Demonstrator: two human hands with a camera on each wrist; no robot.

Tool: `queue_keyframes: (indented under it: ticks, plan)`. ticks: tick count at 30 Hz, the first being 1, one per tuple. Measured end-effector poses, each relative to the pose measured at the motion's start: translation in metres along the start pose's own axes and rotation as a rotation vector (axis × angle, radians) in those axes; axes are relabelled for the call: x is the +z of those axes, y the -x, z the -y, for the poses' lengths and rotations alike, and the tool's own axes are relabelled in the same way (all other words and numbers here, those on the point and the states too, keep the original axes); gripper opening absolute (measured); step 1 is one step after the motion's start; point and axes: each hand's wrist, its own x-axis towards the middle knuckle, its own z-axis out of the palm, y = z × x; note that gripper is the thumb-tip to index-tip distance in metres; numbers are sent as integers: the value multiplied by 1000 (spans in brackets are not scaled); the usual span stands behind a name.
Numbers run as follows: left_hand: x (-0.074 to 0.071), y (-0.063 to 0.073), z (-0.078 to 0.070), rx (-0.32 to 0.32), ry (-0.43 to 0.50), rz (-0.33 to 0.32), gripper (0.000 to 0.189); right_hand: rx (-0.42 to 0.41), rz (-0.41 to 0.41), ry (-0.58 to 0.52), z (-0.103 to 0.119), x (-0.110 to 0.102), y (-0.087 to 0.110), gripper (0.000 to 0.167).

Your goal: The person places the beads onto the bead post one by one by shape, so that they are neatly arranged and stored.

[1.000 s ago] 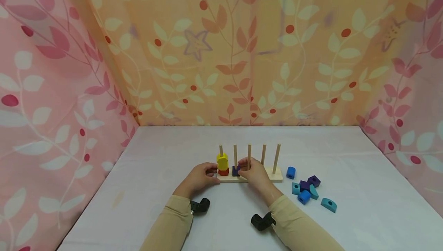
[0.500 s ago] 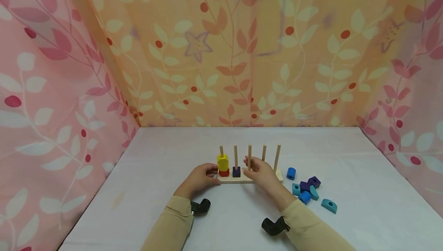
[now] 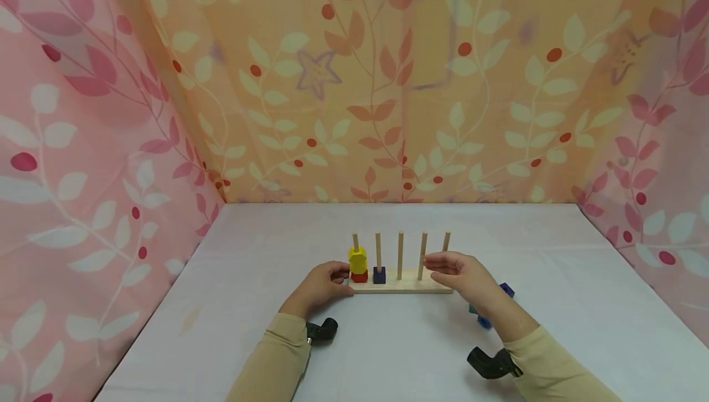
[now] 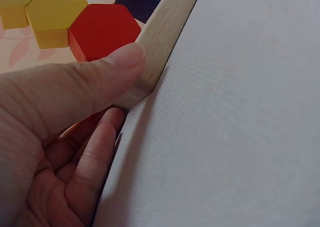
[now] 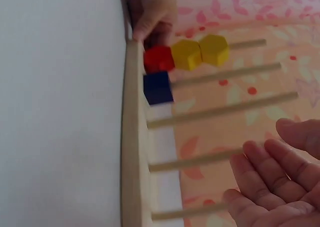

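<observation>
The step seems to be stacking: left hand (image 3: 317,285) pinches the stand (image 3: 401,290), right hand (image 3: 471,276) has loose, empty grip. Next move probably calls for taking a block (image 3: 506,290) toward the tabletop's (image 3: 543,236) right edge.

Drew bare right hand (image 3: 464,276) rightward from dark blue cube (image 3: 379,276), now mostly hiding loose purple, blue and teal blocks (image 3: 506,290).

White tablecloth (image 3: 266,248): under and around the left fingers (image 4: 92,162) and the right fingers (image 5: 250,177).
Orange curtain (image 3: 354,162): beyond the fingers, printed with leaves and red dots.
Yellowish patch (image 3: 191,315): faint, on the cloth, left of the left fingers.
Left pink curtain (image 3: 83,211): leafy, well left of the left fingers.
Right pink curtain (image 3: 664,192): leafy, well right of the right fingers.
</observation>
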Motion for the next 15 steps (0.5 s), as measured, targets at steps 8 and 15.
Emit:
queue_keyframes:
  ticks: [8,15]
  plan:
    - [0,1,-3,2,3,-1,55,49,-88,154,-4,-48,18,41]
    - [1,1,-3,3,1,-3,54,117,-131,273,-16,-79,32,46]
